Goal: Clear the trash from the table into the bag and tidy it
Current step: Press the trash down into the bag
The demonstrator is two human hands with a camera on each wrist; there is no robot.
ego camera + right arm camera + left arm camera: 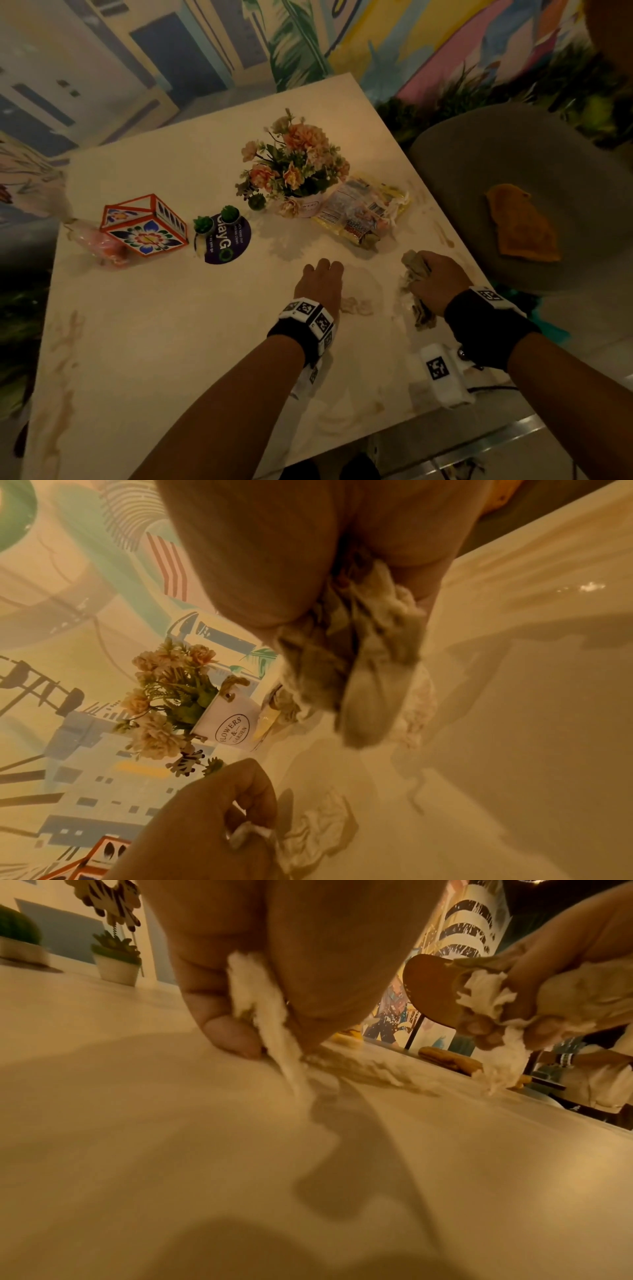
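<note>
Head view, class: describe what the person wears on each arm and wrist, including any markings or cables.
Both forearms are bare, with no sleeves. The left hand has a black wristband carrying white blocks printed with black square marker codes. The right hand has a wider black wristband with a similar marker, plus a white marked box and a thin dark cable beneath it.

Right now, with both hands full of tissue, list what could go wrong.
1. The left hand only pinches a thin, shredding tissue; it may tear and leave scraps on the table.
2. The right hand grips an overfull tissue wad with loose ends trailing; bits could drop.
3. The plastic bag of wrappers lies against the flower pot; grabbing it might tip the pot.
</note>
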